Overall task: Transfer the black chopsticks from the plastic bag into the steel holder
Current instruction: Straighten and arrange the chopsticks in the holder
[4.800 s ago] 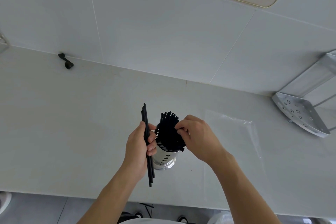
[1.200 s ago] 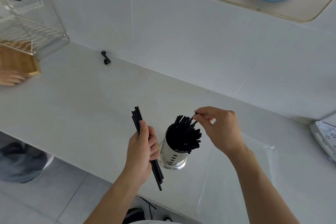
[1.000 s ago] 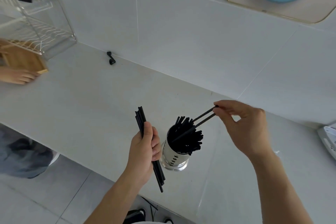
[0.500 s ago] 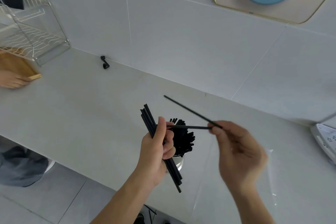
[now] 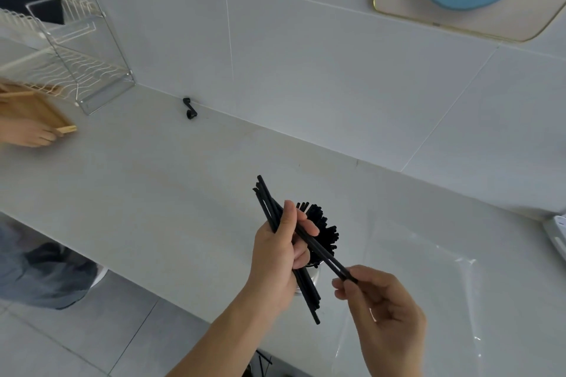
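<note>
Above the counter [image 5: 153,208], left hand [image 5: 277,257] grips a bundle of black chopsticks [image 5: 269,208]; right hand [image 5: 379,312] pinches the low end of one or two more. Steel holder [image 5: 315,272], mostly hidden, already bristles with sticks. Plastic bag [image 5: 428,269] lies flat beside it. Mid-transfer, seemingly; next: tips down into holder.

Light: bright, even, diffuse; shadows faint
Glare: seen on plastic bag [image 5: 441,278]
Edges: wide-angle bending; slight blur

**One head-worn view, looking down at the counter**

The single wide-angle camera looks forward and down, close above the steel holder [image 5: 315,269]. Beyond the holder rises the tiled wall [image 5: 306,70]; far left of it stands a wire rack [image 5: 76,70].
</note>
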